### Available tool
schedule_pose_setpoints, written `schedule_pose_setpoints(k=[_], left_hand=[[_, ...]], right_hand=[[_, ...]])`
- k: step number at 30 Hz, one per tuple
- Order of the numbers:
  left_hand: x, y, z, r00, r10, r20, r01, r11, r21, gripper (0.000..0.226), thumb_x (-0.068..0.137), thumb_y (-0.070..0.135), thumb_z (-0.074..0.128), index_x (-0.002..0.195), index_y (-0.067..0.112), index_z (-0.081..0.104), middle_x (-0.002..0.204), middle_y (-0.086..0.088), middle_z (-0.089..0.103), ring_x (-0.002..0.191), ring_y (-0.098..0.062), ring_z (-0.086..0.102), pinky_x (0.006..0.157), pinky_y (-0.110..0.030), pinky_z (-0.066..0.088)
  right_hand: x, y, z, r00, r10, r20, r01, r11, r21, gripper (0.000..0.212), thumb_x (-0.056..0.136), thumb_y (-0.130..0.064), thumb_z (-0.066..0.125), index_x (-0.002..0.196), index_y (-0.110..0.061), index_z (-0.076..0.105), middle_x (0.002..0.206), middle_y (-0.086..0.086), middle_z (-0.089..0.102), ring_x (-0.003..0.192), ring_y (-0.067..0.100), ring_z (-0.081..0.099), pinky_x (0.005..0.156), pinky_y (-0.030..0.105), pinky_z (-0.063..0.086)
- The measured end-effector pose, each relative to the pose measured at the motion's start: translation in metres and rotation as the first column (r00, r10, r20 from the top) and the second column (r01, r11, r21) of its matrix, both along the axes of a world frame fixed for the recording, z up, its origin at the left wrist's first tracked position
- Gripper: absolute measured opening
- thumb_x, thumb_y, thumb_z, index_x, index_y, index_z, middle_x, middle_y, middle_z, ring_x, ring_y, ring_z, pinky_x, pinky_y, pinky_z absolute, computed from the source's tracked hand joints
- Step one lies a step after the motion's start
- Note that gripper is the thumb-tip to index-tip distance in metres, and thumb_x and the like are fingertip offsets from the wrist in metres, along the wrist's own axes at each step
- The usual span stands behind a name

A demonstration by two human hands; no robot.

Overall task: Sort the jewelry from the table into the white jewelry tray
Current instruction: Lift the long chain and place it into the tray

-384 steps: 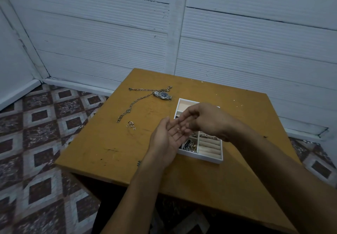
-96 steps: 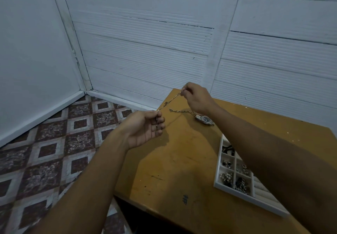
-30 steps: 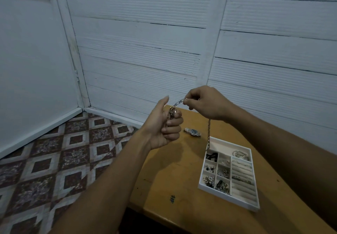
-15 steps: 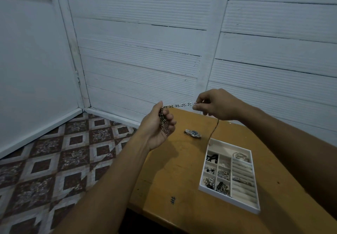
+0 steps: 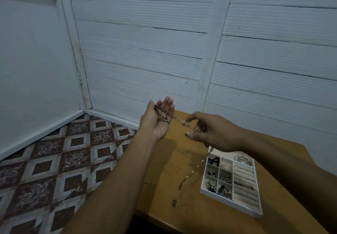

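White ribbed wall (image 5: 145, 42) behind and to the left; patterned floor tiles (image 5: 73, 160) at lower left. Wooden table (image 5: 173, 170) on the right, close against the wall.

On the table's right part: white tray (image 5: 229, 204), lying flat and divided into compartments. Along its left side, two columns of small square cells. In the far left cell, something black (image 5: 212, 160). In the cells nearer, studs and clusters of silvery and dark pieces, too small to tell apart. At the far right, a wider cell with silver hoops (image 5: 242, 159). Nearer than that, a column of pale ring rolls (image 5: 245, 195), with a few small pieces tucked into the middle grooves.

Left hand (image 5: 158, 122) up above the table's far left corner, palm up, fingers straight and together, gripping nothing. Chain (image 5: 161, 116) heaped loose in that palm, then strung down and across to the right hand (image 5: 218, 133).

Right hand above the tray's far end, palm down, fingers loosely spread and curved, chain caught at the fingertips, exact pinch hidden. Short bit of chain dangling beneath, over the tray's far left corner.

Just beside the right thumb tip, down on the table: small silver piece (image 5: 188, 134), partly hidden. Near the front edge: dark "#" mark (image 5: 174, 203).
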State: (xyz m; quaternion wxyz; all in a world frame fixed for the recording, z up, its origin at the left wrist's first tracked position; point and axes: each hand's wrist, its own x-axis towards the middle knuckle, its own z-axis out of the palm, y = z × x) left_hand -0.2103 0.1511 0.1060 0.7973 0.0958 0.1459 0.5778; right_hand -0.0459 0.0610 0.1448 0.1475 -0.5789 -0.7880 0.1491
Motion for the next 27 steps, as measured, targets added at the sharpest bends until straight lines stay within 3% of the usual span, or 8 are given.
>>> schedule_pose_setpoints(k=[2,8,13,18,23,27], left_hand=[[-0.005,0.004,0.003,1.000,0.024,0.012,-0.024,1.000,-0.001,0.035,0.103,0.035,0.034,0.089,0.008,0.050,0.073,-0.013,0.072,0.062,-0.021,0.071,0.052,-0.029,0.058],[-0.018,0.016,0.009,0.994,0.038,-0.105,-0.034,0.999,0.035,0.034,0.103,0.037,0.035,0.089,0.010,0.051,0.077,-0.011,0.073,0.066,-0.023,0.072,0.056,-0.029,0.059],[-0.022,0.024,0.005,0.978,0.052,-0.202,-0.044,0.998,0.046,0.037,0.102,0.040,0.035,0.093,0.009,0.054,0.084,-0.010,0.075,0.074,-0.024,0.073,0.068,-0.033,0.059],[-0.019,0.024,-0.002,0.962,0.040,-0.270,-0.023,0.997,0.068,0.037,0.102,0.039,0.036,0.096,0.008,0.055,0.088,-0.010,0.075,0.078,-0.024,0.073,0.069,-0.033,0.061],[0.003,0.001,-0.002,0.883,-0.083,-0.462,0.165,0.976,0.139,0.041,0.102,0.040,0.036,0.101,0.004,0.054,0.094,-0.014,0.074,0.085,-0.026,0.073,0.067,-0.033,0.060],[0.030,-0.025,-0.006,0.716,-0.247,-0.652,0.438,0.888,0.144,0.047,0.101,0.044,0.033,0.095,0.004,0.057,0.082,-0.011,0.071,0.073,-0.021,0.071,0.062,-0.029,0.058]], right_hand=[[0.010,-0.007,-0.003,0.999,-0.019,-0.037,0.017,0.999,-0.040,0.035,0.092,-0.036,0.061,0.124,-0.032,0.048,0.085,-0.003,0.064,0.064,0.009,0.065,0.067,0.036,0.056],[0.033,-0.023,0.010,0.996,-0.067,-0.056,0.061,0.994,-0.093,0.011,0.094,-0.028,0.059,0.102,-0.026,0.066,0.074,-0.004,0.071,0.054,0.004,0.060,0.055,0.023,0.050],[0.045,-0.028,0.022,0.997,-0.075,-0.022,0.073,0.992,-0.101,0.010,0.092,-0.029,0.061,0.089,-0.026,0.070,0.072,-0.007,0.071,0.054,0.004,0.059,0.054,0.018,0.045],[0.043,-0.028,0.041,0.999,-0.037,-0.014,0.036,0.998,-0.057,0.011,0.091,-0.032,0.060,0.089,-0.031,0.071,0.070,-0.009,0.069,0.051,0.001,0.050,0.049,0.014,0.037],[0.018,-0.019,0.060,0.993,0.057,0.105,-0.057,0.998,-0.002,0.010,0.092,-0.032,0.061,0.091,-0.030,0.071,0.065,-0.012,0.066,0.057,-0.004,0.057,0.053,0.009,0.040],[0.001,-0.001,0.070,0.967,0.058,0.249,-0.081,0.993,0.082,0.012,0.092,-0.031,0.060,0.093,-0.026,0.071,0.067,-0.013,0.064,0.062,-0.004,0.059,0.054,0.008,0.037]])
